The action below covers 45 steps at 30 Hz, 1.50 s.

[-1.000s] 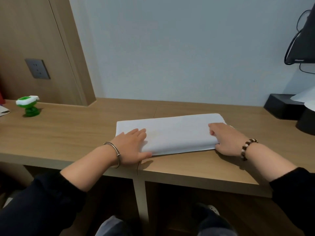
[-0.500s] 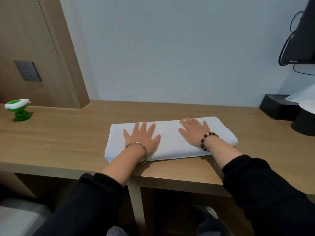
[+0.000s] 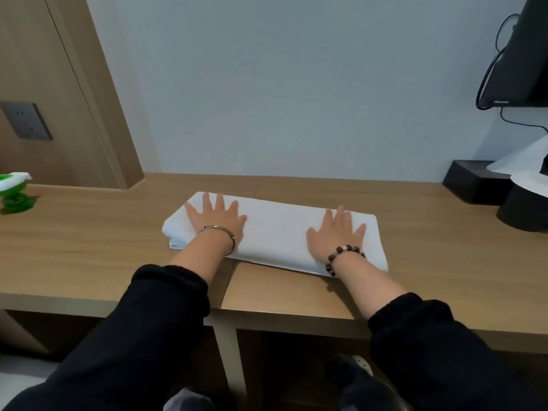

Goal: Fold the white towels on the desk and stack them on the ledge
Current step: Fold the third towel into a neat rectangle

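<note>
- Flat and spread, both of them: left grip [image 3: 218, 219] and right grip [image 3: 335, 232] press palms-down with straight fingers, clasping nothing.
- White towel [image 3: 275, 232] lies folded under them, mid-desk [image 3: 89, 247], its long axis running left to right, with one grip near each end.
- My call: the next fold goes end over end, and either grip is equally placed.
- Green toy [image 3: 14, 192] sits far left and black box [image 3: 471, 182] far right, both well apart from the towel.
- I can't tell where the ledge is.

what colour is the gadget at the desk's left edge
Green and white gadget, head view.
</note>
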{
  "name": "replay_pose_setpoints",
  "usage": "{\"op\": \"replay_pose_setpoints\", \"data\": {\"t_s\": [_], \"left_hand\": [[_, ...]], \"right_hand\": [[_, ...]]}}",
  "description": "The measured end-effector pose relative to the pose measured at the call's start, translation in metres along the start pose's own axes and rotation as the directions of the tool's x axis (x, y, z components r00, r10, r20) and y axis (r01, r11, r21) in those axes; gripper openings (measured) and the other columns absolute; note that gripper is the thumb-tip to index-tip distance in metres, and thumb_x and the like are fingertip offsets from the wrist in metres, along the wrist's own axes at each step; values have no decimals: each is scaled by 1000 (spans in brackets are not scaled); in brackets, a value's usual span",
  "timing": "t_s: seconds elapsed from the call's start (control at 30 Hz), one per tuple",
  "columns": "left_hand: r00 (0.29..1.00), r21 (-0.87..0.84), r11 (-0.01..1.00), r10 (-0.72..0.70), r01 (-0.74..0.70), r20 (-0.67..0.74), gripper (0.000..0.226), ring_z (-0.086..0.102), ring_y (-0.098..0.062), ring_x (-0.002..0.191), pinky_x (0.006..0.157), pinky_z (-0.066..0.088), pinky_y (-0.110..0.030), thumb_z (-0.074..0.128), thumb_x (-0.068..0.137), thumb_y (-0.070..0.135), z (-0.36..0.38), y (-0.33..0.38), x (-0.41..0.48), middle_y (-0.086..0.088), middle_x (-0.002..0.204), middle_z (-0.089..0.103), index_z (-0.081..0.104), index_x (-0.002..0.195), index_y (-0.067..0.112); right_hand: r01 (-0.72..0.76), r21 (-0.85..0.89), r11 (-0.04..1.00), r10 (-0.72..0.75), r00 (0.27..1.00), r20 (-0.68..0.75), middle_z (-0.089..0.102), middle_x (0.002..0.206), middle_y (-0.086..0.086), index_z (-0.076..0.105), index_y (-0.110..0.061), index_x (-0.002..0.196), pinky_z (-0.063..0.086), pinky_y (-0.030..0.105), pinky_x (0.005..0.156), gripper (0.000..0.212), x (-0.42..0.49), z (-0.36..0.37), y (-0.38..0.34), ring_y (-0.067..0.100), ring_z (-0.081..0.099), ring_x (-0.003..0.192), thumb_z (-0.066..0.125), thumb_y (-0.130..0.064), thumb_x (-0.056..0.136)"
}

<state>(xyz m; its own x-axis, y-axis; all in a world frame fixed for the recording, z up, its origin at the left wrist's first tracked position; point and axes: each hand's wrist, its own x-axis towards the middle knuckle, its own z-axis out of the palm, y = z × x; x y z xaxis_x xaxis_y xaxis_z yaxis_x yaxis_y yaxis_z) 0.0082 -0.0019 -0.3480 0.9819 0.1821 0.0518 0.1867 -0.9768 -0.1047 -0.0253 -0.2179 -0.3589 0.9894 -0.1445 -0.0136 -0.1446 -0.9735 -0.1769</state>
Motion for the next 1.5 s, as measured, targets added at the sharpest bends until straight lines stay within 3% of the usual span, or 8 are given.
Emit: {"op": "replay_pose_setpoints", "data": {"t_s": [0.27, 0.8, 1.07, 1.17, 1.23, 1.3, 1.4, 1.5], "left_hand": [[989, -223, 966, 143, -129, 49, 54, -6, -21, 146, 110, -3, -59, 11, 95, 52, 13, 16, -8, 12, 159, -6, 2, 148, 42], [992, -110, 989, -91, 101, 85, 58, 34, -35, 128, 90, 36, -44, 12, 91, 57, 1, -29, -27, -2, 154, 21, 18, 145, 35], [977, -179, 974, 101, -135, -185, 31, 56, -31, 100, 70, 37, -32, 32, 95, 35, 3, -20, -64, -8, 115, 55, 52, 114, 19], [995, -639, 769, -53, -14, -85, 40, 56, -22, 103, 81, 44, -28, 55, 90, 30, -3, -49, -64, -5, 126, 52, 50, 128, 17], [983, -900, 401, -131, 171, 128, 36, 56, -16, 70, 54, 49, -21, 65, 86, 24, -9, -62, -65, -5, 101, 56, 52, 117, 12], [950, -923, 225, -78, 312, 302, 17, 46, -10, 46, 37, 38, -16, 66, 86, 24, -9, -70, -64, -1, 69, 55, 57, 94, 12], [933, -915, 203, 21, 348, 360, 22, 40, -8, 39, 39, 33, -17, 67, 85, 28, -8, -71, -62, 6, 46, 49, 58, 69, 16], [945, -875, 388, 27, 289, 325, 30, 47, -13, 50, 47, 36, -20, 70, 83, 30, -8, -69, -59, 2, 49, 51, 57, 58, 18]], "right_hand": [[229, -28, 973, -225, 970, 95, -5, 160, -1, 7, -23, 151, -4, 52, 114, 56, -5, -8, 13, 18, -6, 146, 14, -41, 98], [33, -221, 975, -14, 996, 86, 2, 160, 5, 7, -11, 152, -4, 54, 115, 58, 22, -19, 3, 24, 1, 146, 14, -29, 98], [397, 14, 918, -397, 916, 52, -1, 160, 1, 10, -26, 151, 2, 49, 115, 54, 37, 3, -45, 21, -2, 146, 12, -39, 99], [409, -6, 912, -409, 912, 43, 0, 160, 0, 10, -27, 151, 2, 50, 115, 54, 40, 7, -41, 20, 0, 146, 12, -40, 98], [413, -17, 911, -412, 911, 35, 0, 160, 0, 11, -27, 151, 3, 50, 115, 54, 41, 8, -41, 20, 0, 146, 12, -40, 99], [413, -21, 910, -412, 910, 32, 0, 160, 0, 10, -26, 151, 3, 49, 115, 54, 41, 7, -41, 20, 0, 146, 12, -40, 99], [412, -39, 910, -411, 911, 32, 0, 160, 1, 10, -26, 151, 4, 48, 116, 53, 41, 7, -41, 20, 0, 146, 12, -39, 100], [429, -39, 902, -428, 903, 26, 1, 160, 0, 12, -25, 151, 5, 48, 116, 52, 41, 7, -39, 19, 1, 146, 13, -37, 100]]}}
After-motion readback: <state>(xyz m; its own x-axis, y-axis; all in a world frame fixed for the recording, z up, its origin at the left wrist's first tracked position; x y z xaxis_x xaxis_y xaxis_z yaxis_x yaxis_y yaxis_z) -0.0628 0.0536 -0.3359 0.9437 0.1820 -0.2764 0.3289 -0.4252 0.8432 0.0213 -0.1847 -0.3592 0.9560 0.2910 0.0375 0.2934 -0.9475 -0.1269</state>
